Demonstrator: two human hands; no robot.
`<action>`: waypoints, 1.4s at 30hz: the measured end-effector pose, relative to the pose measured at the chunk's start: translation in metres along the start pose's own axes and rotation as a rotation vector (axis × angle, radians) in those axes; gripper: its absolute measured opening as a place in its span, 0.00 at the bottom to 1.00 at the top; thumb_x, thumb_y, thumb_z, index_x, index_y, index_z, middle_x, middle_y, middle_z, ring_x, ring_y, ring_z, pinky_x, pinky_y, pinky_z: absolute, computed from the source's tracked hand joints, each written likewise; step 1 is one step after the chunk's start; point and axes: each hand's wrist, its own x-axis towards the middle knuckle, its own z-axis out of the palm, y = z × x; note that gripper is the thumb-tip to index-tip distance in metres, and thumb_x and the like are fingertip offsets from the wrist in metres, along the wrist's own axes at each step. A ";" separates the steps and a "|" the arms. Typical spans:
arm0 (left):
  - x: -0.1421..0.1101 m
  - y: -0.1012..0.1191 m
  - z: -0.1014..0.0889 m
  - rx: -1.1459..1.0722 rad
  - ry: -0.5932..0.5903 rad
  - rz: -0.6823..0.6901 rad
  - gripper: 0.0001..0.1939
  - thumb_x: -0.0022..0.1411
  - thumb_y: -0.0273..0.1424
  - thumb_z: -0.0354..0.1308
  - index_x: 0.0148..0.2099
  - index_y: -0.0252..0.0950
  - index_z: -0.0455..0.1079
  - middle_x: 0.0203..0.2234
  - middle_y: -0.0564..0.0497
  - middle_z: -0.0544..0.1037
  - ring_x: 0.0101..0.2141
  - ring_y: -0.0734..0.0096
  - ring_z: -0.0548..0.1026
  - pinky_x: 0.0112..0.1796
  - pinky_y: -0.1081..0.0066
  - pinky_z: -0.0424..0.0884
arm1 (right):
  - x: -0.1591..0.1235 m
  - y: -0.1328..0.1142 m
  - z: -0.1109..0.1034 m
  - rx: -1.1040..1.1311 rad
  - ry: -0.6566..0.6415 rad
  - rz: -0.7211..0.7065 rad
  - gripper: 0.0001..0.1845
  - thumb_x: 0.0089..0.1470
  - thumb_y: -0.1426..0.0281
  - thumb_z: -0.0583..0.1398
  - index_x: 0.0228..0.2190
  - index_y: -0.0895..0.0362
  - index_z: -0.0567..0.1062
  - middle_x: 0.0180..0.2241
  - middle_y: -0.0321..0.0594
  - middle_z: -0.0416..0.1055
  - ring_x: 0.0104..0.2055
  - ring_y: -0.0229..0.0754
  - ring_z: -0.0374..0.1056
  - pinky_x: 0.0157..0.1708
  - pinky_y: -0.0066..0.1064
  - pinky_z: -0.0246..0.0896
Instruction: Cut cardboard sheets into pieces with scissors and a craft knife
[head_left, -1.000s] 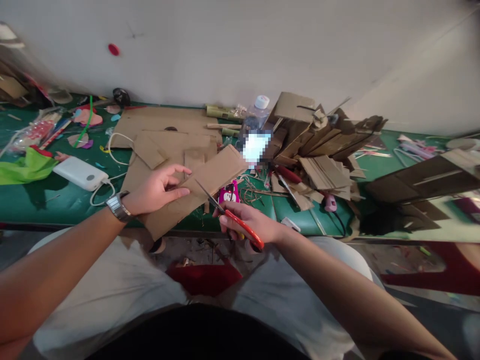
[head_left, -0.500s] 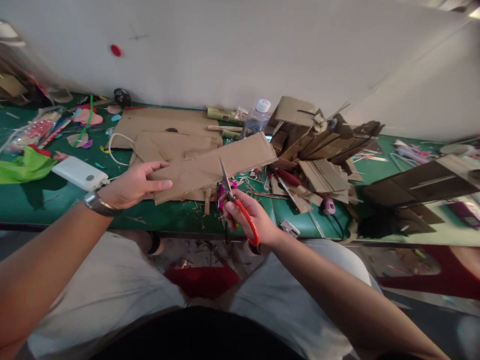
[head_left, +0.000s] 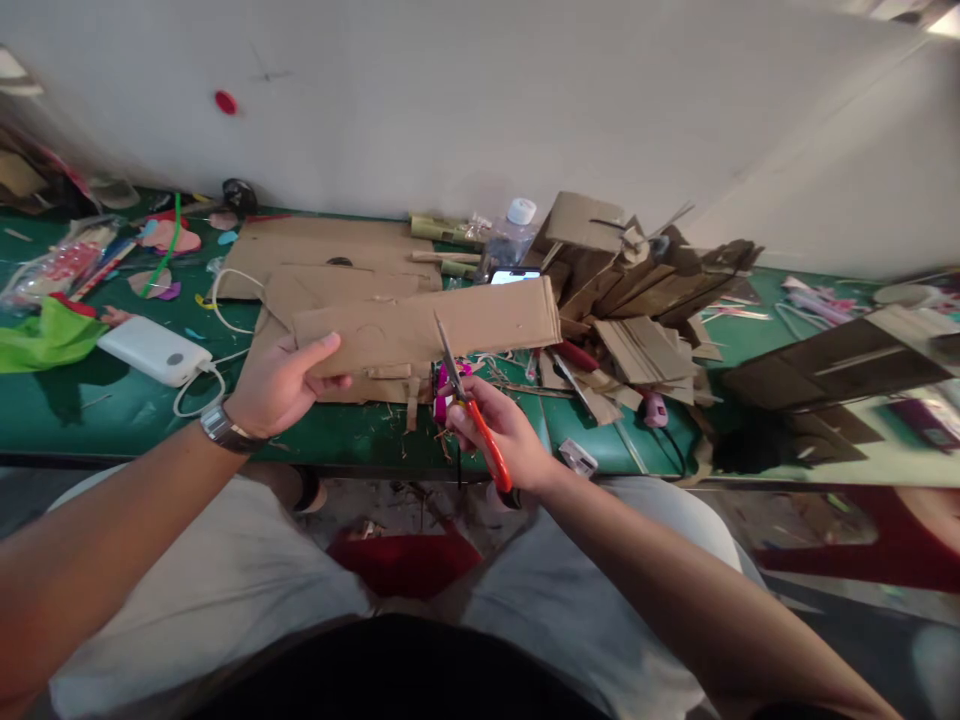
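My left hand grips the left end of a long brown cardboard strip and holds it level above the green table. My right hand is closed on orange-handled scissors. Their blades point up and meet the strip's lower edge near its middle. A watch sits on my left wrist.
Flat cardboard sheets lie behind the strip. A heap of cardboard offcuts fills the right. A white power bank with cable, a green bag, a plastic bottle and a phone lie around. A red stool stands below.
The left hand swung the cardboard strip from slanted to level and raised it. The right hand turned the scissors upright, bringing the blades to the strip's lower edge.
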 end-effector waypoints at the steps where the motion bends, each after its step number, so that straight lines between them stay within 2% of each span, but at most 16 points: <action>1: 0.001 0.002 -0.003 0.039 -0.028 -0.025 0.17 0.55 0.38 0.75 0.46 0.40 0.81 0.47 0.45 0.85 0.46 0.55 0.82 0.34 0.67 0.81 | 0.000 -0.002 -0.002 0.003 0.000 -0.011 0.24 0.60 0.48 0.67 0.42 0.54 0.71 0.32 0.32 0.67 0.26 0.33 0.60 0.25 0.27 0.57; 4: 0.001 0.011 -0.011 0.287 -0.208 -0.108 0.16 0.50 0.38 0.77 0.40 0.38 0.82 0.38 0.44 0.86 0.44 0.51 0.83 0.41 0.63 0.81 | 0.003 -0.010 -0.012 -0.031 0.019 -0.077 0.22 0.60 0.51 0.68 0.41 0.54 0.72 0.31 0.32 0.66 0.27 0.34 0.60 0.27 0.28 0.57; 7: -0.003 0.018 -0.012 0.531 -0.478 -0.190 0.16 0.48 0.42 0.78 0.34 0.37 0.82 0.30 0.46 0.85 0.35 0.55 0.83 0.34 0.64 0.80 | 0.004 -0.018 -0.023 -0.155 0.044 -0.130 0.22 0.57 0.55 0.72 0.42 0.57 0.75 0.32 0.33 0.66 0.32 0.36 0.60 0.31 0.29 0.57; 9: -0.008 0.018 -0.006 0.512 -0.580 -0.235 0.16 0.49 0.43 0.77 0.33 0.38 0.82 0.29 0.47 0.84 0.32 0.56 0.82 0.33 0.64 0.80 | 0.004 -0.019 -0.026 -0.222 0.039 -0.121 0.24 0.56 0.55 0.72 0.46 0.58 0.76 0.33 0.34 0.67 0.33 0.37 0.61 0.33 0.30 0.58; 10: -0.011 0.015 -0.002 0.452 -0.568 -0.240 0.17 0.50 0.45 0.77 0.34 0.38 0.82 0.29 0.46 0.85 0.33 0.56 0.83 0.34 0.63 0.80 | 0.004 -0.019 -0.026 -0.249 0.028 -0.105 0.25 0.56 0.55 0.71 0.46 0.58 0.76 0.32 0.34 0.67 0.32 0.37 0.60 0.32 0.30 0.58; 14: -0.023 -0.006 0.017 0.264 -0.337 -0.217 0.21 0.54 0.50 0.75 0.39 0.38 0.82 0.32 0.46 0.86 0.33 0.57 0.84 0.33 0.65 0.81 | 0.003 -0.010 -0.017 -0.277 -0.001 -0.050 0.26 0.56 0.53 0.70 0.47 0.58 0.75 0.31 0.32 0.65 0.31 0.37 0.59 0.31 0.30 0.57; 19: -0.035 -0.029 0.033 0.212 -0.122 0.031 0.24 0.58 0.51 0.73 0.45 0.36 0.82 0.40 0.44 0.87 0.42 0.56 0.84 0.42 0.65 0.81 | -0.001 0.006 0.004 -0.112 0.057 -0.066 0.30 0.60 0.53 0.67 0.56 0.54 0.70 0.35 0.34 0.67 0.37 0.39 0.64 0.39 0.31 0.65; 22: -0.038 -0.032 0.037 0.244 -0.065 0.076 0.26 0.55 0.50 0.75 0.46 0.34 0.81 0.44 0.42 0.87 0.44 0.54 0.84 0.44 0.62 0.81 | -0.008 0.010 0.015 -0.080 0.037 -0.050 0.32 0.60 0.53 0.67 0.59 0.55 0.70 0.36 0.35 0.69 0.37 0.39 0.65 0.38 0.30 0.67; 25: -0.039 -0.031 0.038 0.249 -0.059 0.077 0.27 0.54 0.48 0.76 0.47 0.33 0.81 0.46 0.40 0.87 0.44 0.52 0.85 0.46 0.59 0.81 | -0.015 0.009 0.023 -0.080 -0.019 -0.042 0.32 0.61 0.53 0.67 0.60 0.56 0.73 0.38 0.38 0.73 0.38 0.41 0.69 0.40 0.30 0.69; 28: -0.039 -0.029 0.037 0.275 -0.089 0.077 0.25 0.56 0.47 0.75 0.47 0.33 0.83 0.46 0.40 0.87 0.46 0.51 0.85 0.49 0.58 0.81 | -0.019 0.009 0.026 -0.074 -0.020 -0.083 0.33 0.61 0.54 0.68 0.61 0.56 0.75 0.48 0.43 0.78 0.51 0.47 0.74 0.54 0.36 0.70; 30: -0.039 -0.028 0.036 0.291 -0.114 0.067 0.24 0.56 0.47 0.75 0.46 0.33 0.83 0.46 0.41 0.87 0.47 0.50 0.85 0.50 0.58 0.81 | -0.020 0.010 0.026 -0.082 -0.006 -0.100 0.34 0.61 0.53 0.68 0.62 0.56 0.75 0.52 0.45 0.79 0.57 0.51 0.74 0.59 0.38 0.69; 34: -0.039 -0.030 0.034 0.302 -0.185 0.048 0.24 0.58 0.47 0.74 0.47 0.34 0.84 0.45 0.41 0.88 0.48 0.49 0.85 0.51 0.57 0.81 | -0.020 0.013 0.022 -0.164 0.006 -0.124 0.35 0.63 0.54 0.67 0.65 0.57 0.74 0.54 0.46 0.80 0.56 0.52 0.75 0.57 0.39 0.71; 38: -0.038 -0.032 0.033 0.308 -0.220 0.044 0.24 0.58 0.47 0.74 0.49 0.35 0.83 0.47 0.41 0.87 0.49 0.49 0.85 0.52 0.56 0.81 | -0.022 0.013 0.017 -0.317 0.013 -0.191 0.31 0.66 0.59 0.65 0.66 0.56 0.74 0.55 0.45 0.80 0.55 0.50 0.76 0.56 0.37 0.70; 42: -0.038 -0.032 0.032 0.326 -0.219 0.049 0.24 0.58 0.47 0.74 0.49 0.35 0.83 0.48 0.41 0.87 0.49 0.48 0.85 0.53 0.54 0.80 | -0.023 0.009 0.014 -0.442 0.014 -0.218 0.27 0.67 0.61 0.63 0.65 0.54 0.75 0.50 0.44 0.82 0.52 0.51 0.77 0.52 0.36 0.71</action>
